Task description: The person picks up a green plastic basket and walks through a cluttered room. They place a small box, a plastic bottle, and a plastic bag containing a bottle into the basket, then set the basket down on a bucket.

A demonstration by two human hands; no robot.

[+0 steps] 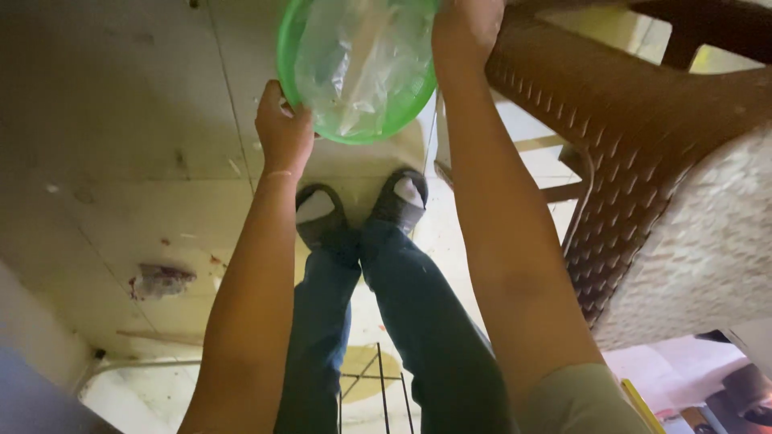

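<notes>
tiled floor (121,120) below; two hands, left (283,128) and right (466,28), grip one green basin (291,48) holding one plastic bag (358,64).

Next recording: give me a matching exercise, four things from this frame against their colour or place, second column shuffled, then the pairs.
Things:
1. bowl
2. plastic bag
3. chair
4. trousers

Descriptions:
A. brown woven pattern, to the right of the arms
B. blue, running down to dark sandals
C. green, gripped at its rim by the left hand and right hand
D. clear and crumpled, lying inside the bowl

Pairs: 1-C, 2-D, 3-A, 4-B
</notes>
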